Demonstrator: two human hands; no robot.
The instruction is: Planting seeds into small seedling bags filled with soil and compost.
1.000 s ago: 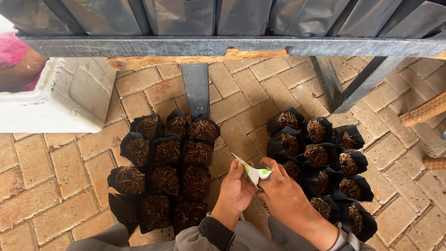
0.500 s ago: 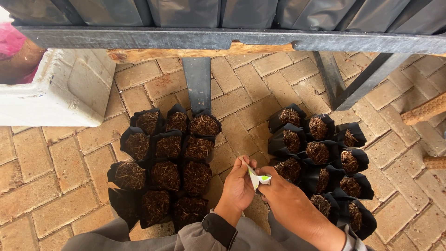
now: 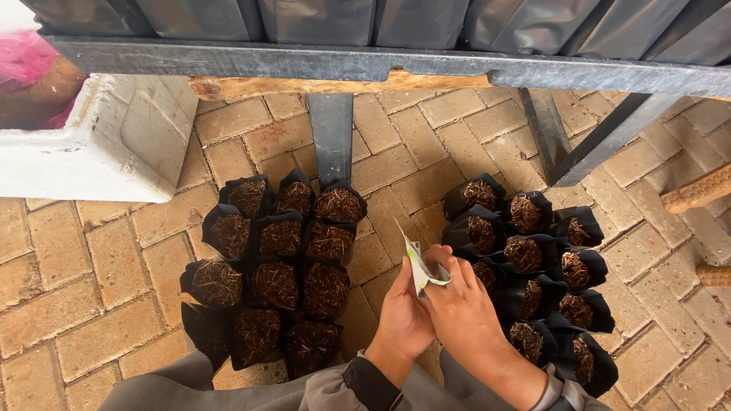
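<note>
Over the brick paving (image 3: 91, 304), between two clusters of black grow bags, both hands meet around a small white packet (image 3: 416, 262) with a touch of green on its face; it stands on edge, tilted, its upper corner poking up free above the fingers. The left hand (image 3: 403, 312) cups the packet from below, fingers curled narrowly around its lower part. The right hand (image 3: 457, 304) pinches its right edge between thumb and forefinger, the wrist angled in from the lower right. The left cluster of bags (image 3: 274, 274), filled with brown fibrous soil, sits just beside the left hand; the right cluster (image 3: 533, 266) lies partly under the right forearm. A white foam box (image 3: 114, 144) sits at upper left, and a dark metal bench frame (image 3: 381, 65) spans the top.
</note>
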